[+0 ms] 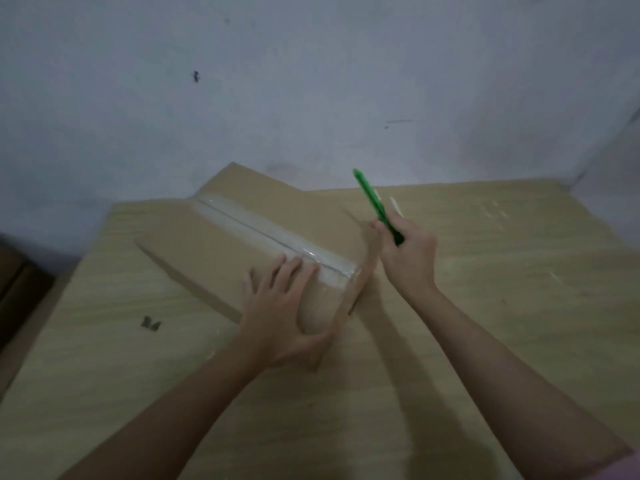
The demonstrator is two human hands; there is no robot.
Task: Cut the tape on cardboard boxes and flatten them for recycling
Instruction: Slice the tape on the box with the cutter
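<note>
The taped box (249, 247) lies on the table (485, 306), your left hand (284, 313) presses flat on its near end, fingers straight, so it stays put while your right hand (408, 254) grips the green cutter (375, 206).

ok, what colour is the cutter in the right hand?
Green: the cutter gripped by the right hand, clearest in the head view.
</note>
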